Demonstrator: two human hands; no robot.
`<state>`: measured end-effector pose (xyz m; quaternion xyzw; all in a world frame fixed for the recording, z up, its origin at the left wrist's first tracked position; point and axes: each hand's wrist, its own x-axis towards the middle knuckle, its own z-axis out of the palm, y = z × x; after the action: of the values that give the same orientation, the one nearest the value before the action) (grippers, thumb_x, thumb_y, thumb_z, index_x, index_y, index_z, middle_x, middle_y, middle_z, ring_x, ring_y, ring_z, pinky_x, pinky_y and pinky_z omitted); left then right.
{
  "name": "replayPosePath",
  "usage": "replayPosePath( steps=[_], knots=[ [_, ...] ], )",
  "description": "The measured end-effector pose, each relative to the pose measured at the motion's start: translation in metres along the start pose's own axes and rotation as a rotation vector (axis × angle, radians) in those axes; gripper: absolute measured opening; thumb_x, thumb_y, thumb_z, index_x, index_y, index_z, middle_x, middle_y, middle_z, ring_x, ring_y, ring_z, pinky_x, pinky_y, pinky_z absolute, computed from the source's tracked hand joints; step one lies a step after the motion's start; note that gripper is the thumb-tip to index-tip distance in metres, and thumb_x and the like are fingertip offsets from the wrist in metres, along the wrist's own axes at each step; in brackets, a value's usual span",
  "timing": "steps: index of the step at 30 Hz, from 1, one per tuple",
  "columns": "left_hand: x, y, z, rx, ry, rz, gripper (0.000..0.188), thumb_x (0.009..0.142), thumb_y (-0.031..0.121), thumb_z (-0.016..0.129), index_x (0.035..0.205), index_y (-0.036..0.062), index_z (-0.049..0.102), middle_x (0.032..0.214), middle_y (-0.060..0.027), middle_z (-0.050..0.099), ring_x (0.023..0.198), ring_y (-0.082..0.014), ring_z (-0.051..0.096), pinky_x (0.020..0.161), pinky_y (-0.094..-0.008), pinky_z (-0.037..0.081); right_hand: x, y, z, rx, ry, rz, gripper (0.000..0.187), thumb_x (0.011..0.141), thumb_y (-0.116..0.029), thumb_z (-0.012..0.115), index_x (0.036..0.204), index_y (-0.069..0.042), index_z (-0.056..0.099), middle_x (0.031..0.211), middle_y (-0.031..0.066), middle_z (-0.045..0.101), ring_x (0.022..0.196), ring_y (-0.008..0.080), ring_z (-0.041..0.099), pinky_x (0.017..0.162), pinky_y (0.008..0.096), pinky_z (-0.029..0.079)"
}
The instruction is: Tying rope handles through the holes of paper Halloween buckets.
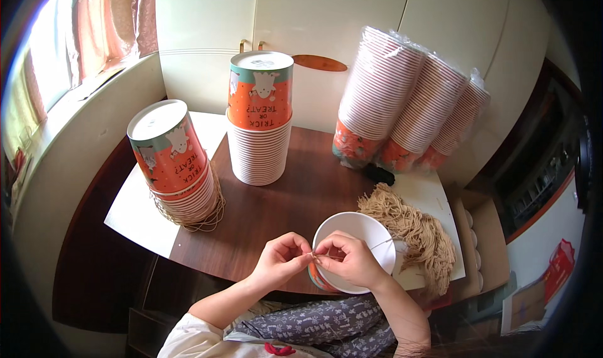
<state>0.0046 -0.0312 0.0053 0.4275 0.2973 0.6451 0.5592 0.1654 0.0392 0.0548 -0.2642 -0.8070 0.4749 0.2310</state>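
Note:
A paper bucket (370,225) with a white inside and an orange printed outer wall stands at the table's front edge, mouth up and tilted toward me. At the left side of its rim, my left hand (282,257) and my right hand (353,260) pinch a thin tan cord (382,243) between thumbs and fingertips. The fingers cover most of the pinched part. From my right hand the cord runs across the bucket's mouth toward a bundle of tan cords (411,223) lying just right of the bucket.
Two stacks of upturned orange-and-green paper buckets stand behind: a middle stack (259,147) and a left stack (179,163) with tan cord loops (217,210) around its base. Plastic-wrapped bucket stacks (383,75) lean at back right, near a black item (380,174). A cardboard box (493,245) sits right.

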Motion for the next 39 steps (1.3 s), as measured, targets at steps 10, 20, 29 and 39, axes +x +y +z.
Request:
replayPosePath(
  steps=[10, 20, 29, 39],
  knots=[
    [-0.001, 0.000, 0.000, 0.033, -0.003, -0.029, 0.010, 0.083, 0.008, 0.060, 0.089, 0.0005, 0.055, 0.078, 0.0028, 0.054, 0.070, -0.0018, 0.049, 0.062, -0.0161, 0.042, -0.001, 0.005, 0.002, 0.041, 0.068, -0.093, 0.010, 0.076, -0.008, 0.066, 0.084, -0.004, 0.061, 0.076, 0.0002, 0.055, 0.059, 0.0052, 0.048, 0.051, 0.0193, 0.040],
    [-0.001, -0.004, 0.000, 0.156, 0.049, -0.027, 0.011, 0.084, 0.010, 0.059, 0.088, -0.0002, 0.058, 0.073, 0.0042, 0.055, 0.064, -0.0004, 0.045, 0.057, -0.0152, 0.039, -0.003, -0.005, -0.002, -0.148, 0.091, -0.267, 0.015, 0.071, -0.006, 0.069, 0.085, -0.009, 0.064, 0.074, -0.0009, 0.050, 0.056, 0.0060, 0.046, 0.047, 0.0208, 0.038],
    [0.000, -0.003, 0.001, 0.152, 0.045, -0.028, 0.012, 0.085, 0.011, 0.059, 0.089, -0.0003, 0.058, 0.072, 0.0046, 0.054, 0.063, -0.0004, 0.045, 0.057, -0.0150, 0.038, -0.003, -0.005, -0.003, -0.202, 0.155, -0.337, 0.013, 0.071, -0.004, 0.069, 0.082, -0.008, 0.066, 0.074, 0.0002, 0.051, 0.056, 0.0081, 0.048, 0.047, 0.0217, 0.040],
    [-0.001, 0.000, 0.004, 0.198, 0.031, 0.004, 0.013, 0.083, 0.009, 0.060, 0.089, -0.0020, 0.058, 0.072, 0.0038, 0.055, 0.064, -0.0004, 0.046, 0.057, -0.0155, 0.040, 0.000, -0.003, -0.004, -0.150, 0.168, -0.373, 0.008, 0.074, -0.002, 0.065, 0.082, -0.005, 0.063, 0.076, 0.0039, 0.056, 0.064, 0.0134, 0.056, 0.052, 0.0237, 0.044]
  ],
)
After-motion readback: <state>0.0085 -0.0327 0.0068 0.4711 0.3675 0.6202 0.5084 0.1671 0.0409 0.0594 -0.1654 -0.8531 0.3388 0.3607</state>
